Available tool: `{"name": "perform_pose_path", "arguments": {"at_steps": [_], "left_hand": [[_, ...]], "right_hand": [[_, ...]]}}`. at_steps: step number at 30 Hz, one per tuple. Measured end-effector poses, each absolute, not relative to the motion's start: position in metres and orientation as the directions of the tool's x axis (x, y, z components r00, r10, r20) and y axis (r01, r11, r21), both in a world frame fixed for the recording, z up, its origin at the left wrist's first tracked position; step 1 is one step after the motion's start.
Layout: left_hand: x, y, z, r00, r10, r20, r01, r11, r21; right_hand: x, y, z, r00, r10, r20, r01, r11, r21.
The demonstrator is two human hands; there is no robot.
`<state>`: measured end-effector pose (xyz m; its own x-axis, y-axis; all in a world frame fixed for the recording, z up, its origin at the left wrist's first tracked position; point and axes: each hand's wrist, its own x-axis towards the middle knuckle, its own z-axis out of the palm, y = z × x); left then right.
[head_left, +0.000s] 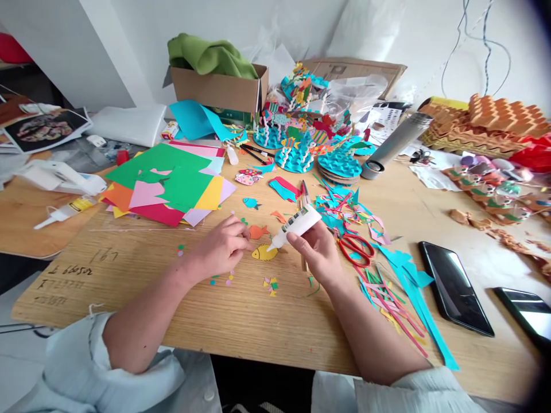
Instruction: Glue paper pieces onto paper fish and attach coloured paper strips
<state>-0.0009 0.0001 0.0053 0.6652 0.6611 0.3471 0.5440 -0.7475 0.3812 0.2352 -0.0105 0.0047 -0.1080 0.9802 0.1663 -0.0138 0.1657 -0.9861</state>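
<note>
I hold the glue bottle [302, 220] in the right hand [319, 253], nozzle over the yellow paper fish [260, 252]. The fish lies between the hands, long axis crosswise, nearer the left hand [224, 248]; whether its curled fingers pinch anything, I cannot tell.

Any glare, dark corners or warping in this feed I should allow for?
Head view: white glare on the tabletop at right, and a bright reflection on the phone at the right edge; head view: blackened upper-right corner; head view: wall pillar slanted, probably wide-angle distortion; head view: yellow paper fish fairly clear, lettering on the glue bottle unreadable.
</note>
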Motion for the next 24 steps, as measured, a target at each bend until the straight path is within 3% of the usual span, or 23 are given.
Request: {"name": "perform_pose_path", "arguments": {"at_steps": [5,12,24], "left_hand": [[0.001,-0.003,0.009,0.702,0.649,0.293,0.532,-0.751,0.39],[0.004,-0.005,0.008,0.709,0.664,0.239,0.565,-0.737,0.371],[0.006,-0.007,0.005,0.708,0.683,0.18,0.609,-0.719,0.335]], "right_hand": [[0.231,-0.018,-0.003,-0.126,0.941,0.315,0.21,0.336,-0.918],[0.225,-0.022,0.003,-0.219,0.893,0.394,0.437,0.451,-0.778],[0.224,-0.021,0.004,-0.27,0.889,0.369,0.5,0.457,-0.735]]}}
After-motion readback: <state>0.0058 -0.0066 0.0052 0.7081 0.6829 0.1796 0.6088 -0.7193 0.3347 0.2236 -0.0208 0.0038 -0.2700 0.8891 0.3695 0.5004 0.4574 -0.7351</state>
